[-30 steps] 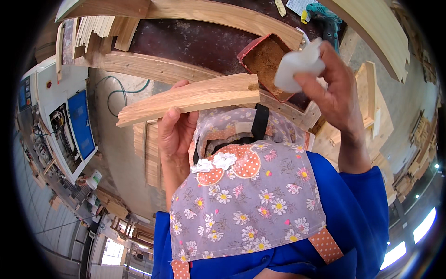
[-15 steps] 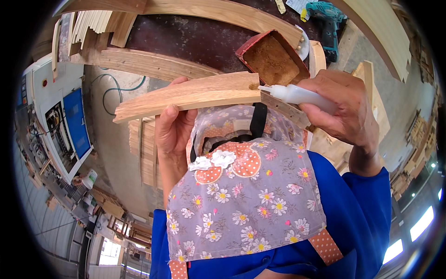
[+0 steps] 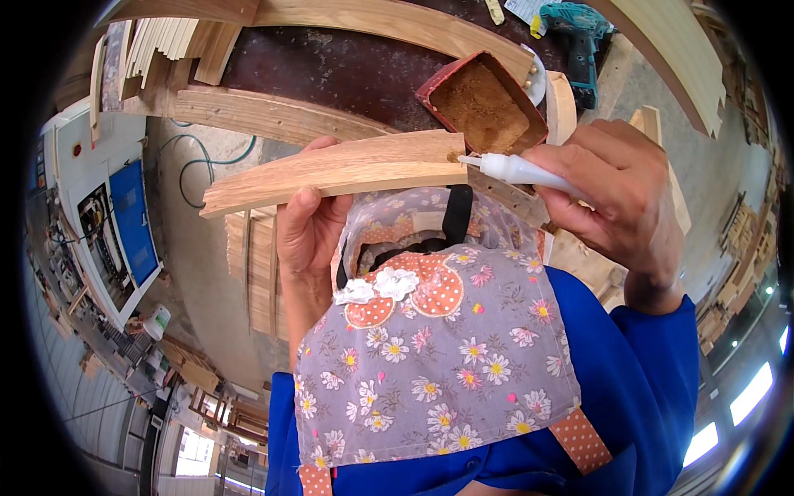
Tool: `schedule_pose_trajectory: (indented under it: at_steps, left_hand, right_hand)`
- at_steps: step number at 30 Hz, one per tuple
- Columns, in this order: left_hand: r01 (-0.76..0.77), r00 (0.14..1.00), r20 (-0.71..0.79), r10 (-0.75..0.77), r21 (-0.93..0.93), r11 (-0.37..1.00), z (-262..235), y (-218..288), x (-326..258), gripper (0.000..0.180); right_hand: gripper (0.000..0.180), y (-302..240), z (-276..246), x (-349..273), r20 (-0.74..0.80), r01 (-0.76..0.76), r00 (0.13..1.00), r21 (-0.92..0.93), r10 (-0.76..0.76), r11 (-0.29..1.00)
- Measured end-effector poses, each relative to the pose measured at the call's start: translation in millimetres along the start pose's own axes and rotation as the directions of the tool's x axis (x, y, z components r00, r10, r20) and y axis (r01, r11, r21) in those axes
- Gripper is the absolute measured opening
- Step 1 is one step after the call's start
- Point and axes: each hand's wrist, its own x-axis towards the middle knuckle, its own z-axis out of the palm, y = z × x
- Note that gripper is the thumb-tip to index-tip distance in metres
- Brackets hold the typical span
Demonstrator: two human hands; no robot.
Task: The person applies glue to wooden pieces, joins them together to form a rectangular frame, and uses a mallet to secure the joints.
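My left hand [image 3: 313, 215] grips a slightly curved wooden piece [image 3: 356, 169] around its middle, thumb on the near edge and fingers behind. A brownish patch shows at the piece's right end. In my right hand [image 3: 608, 194] is a white glue bottle [image 3: 521, 169], lying nearly level. Its narrow nozzle points left and meets, or almost meets, that patch; I cannot tell if it touches. Just beyond the bottle stands a red square box [image 3: 430, 93] with brown sawdust-like powder [image 3: 482, 107] in it.
A dark worktop [image 3: 331, 70] carries long wooden boards [image 3: 397, 26]. A teal cordless drill [image 3: 579, 45] lies at the far right, near a large pale curved board [image 3: 670, 58]. Stacked wood strips [image 3: 169, 45] stand far left. A green hose [image 3: 207, 161] lies on the floor, near a white-and-blue machine [image 3: 132, 215].
My right hand and the glue bottle have shifted slightly, with the bottle now more level. The wooden piece has hardly moved, and both grips are the same.
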Motion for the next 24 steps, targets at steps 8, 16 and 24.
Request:
schedule_pose_trajectory:
  at_steps: [8, 16, 24]
  left_hand:
    - [-0.018, 1.0, -0.014, 0.019, 0.048, 0.999, 1.3, -2.7, -0.2, 0.062]
    - [0.003, 1.0, -0.014, -0.003, 0.03, 1.0, 3.4, -2.9, -0.4, 0.061]
    - [0.002, 1.0, -0.016, -0.002, 0.027, 1.0, 2.7, -3.4, -0.4, 0.061]
  right_hand:
    - [0.035, -1.7, -3.8, 1.0, 0.004, 0.047, 0.999, -0.096, -0.047, 0.994]
    - [0.036, -0.7, -3.5, 2.8, 0.003, 0.076, 0.997, -0.102, -0.076, 0.992]
    - [0.037, -0.3, -2.8, 2.8, -0.001, 0.084, 0.996, -0.106, -0.085, 0.991]
